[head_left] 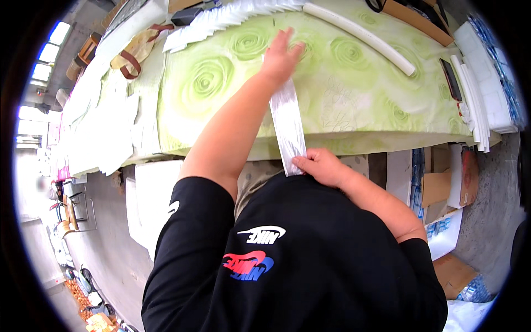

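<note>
While the right hand (pixel 326 166) is pinching, a glossy strip (pixel 287 124) is crossing the near edge

As it is running from beneath the left hand (pixel 281 62) over the green-patterned surface (pixel 207 83), the right thumb and fingers are gripping its near end. The left fingers are standing apart; whether they are touching the strip, I cannot tell. Uneven pulling could be inviting a crease, and a loosely held far end could be slipping sideways. Beyond, fanned white sheets (pixel 224 25) and a white tube (pixel 362 34) are lying.
</note>
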The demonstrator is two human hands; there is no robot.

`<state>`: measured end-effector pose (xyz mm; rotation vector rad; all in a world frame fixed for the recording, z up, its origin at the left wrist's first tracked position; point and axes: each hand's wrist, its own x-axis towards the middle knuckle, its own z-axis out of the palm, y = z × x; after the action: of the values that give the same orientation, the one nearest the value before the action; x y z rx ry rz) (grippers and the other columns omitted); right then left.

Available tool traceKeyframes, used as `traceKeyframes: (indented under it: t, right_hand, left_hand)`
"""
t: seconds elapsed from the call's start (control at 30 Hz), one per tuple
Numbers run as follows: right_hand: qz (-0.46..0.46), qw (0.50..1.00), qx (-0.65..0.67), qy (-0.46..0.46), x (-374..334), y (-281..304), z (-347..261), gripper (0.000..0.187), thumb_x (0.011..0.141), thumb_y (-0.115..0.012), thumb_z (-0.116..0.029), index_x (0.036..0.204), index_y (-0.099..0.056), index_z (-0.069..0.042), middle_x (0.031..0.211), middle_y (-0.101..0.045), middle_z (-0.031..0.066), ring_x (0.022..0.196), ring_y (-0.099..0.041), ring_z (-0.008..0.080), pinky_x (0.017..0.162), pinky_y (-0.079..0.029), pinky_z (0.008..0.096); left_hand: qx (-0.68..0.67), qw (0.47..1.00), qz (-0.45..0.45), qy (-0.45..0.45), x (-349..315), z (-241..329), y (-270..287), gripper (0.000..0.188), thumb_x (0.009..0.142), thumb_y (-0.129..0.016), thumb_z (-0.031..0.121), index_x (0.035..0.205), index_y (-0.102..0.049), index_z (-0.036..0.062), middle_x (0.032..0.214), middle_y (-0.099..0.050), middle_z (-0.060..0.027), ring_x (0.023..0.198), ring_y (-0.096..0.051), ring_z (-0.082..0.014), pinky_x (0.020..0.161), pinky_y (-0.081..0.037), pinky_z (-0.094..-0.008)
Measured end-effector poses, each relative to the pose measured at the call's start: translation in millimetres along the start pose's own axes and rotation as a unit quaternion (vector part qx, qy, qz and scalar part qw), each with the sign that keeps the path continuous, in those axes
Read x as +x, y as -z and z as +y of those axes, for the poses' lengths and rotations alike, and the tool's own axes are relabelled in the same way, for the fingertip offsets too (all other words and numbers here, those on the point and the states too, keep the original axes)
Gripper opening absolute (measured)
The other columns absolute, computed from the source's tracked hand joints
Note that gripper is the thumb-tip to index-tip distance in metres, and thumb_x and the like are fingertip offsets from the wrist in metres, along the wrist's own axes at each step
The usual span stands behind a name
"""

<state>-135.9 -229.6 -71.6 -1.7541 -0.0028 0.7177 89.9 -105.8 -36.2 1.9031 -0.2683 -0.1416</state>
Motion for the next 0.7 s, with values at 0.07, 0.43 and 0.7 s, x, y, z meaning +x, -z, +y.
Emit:
traceKeyframes:
  t: [0.07,0.43,0.7]
  right_hand:
    - [-0.005,0.999,0.049,0.012,2.4,-1.7,8.9,0.041,0.098,-0.065,-0.039,0.084,-0.069,-0.001,0.073,-0.062,0.0007,0.068,-0.054,0.0092,0.064,-0.048,0.0292]
    - [-0.065,0.98,0.187,0.031,-5.9,-6.9,-12.1,0.033,0.101,-0.061,-0.034,0.096,-0.07,-0.003,0.08,-0.063,-0.0018,0.074,-0.054,0.0057,0.069,-0.047,0.0254]
    - [-0.054,0.988,0.132,0.057,-22.5,3.4,-33.5,0.034,0.103,-0.059,-0.034,0.096,-0.068,-0.002,0.078,-0.06,-0.003,0.073,-0.053,0.0066,0.07,-0.047,0.0249]
  left_hand:
    - [-0.198,0.977,0.066,-0.035,5.2,-12.6,17.8,0.069,0.099,-0.056,0.029,0.156,-0.028,0.0025,0.162,-0.027,-0.021,0.152,-0.022,-0.0313,0.123,-0.017,-0.0371]
    - [0.333,0.87,-0.285,-0.227,-127.5,-2.9,74.6,0.066,0.091,-0.056,0.03,0.152,-0.04,0.0076,0.162,-0.028,-0.0167,0.152,-0.019,-0.038,0.124,-0.013,-0.0535]
    - [0.4,0.856,-0.215,-0.247,-153.4,-0.4,60.5,0.067,0.085,-0.065,0.023,0.148,-0.045,0.0118,0.158,-0.039,-0.0099,0.149,-0.031,-0.0307,0.121,-0.021,-0.0557]
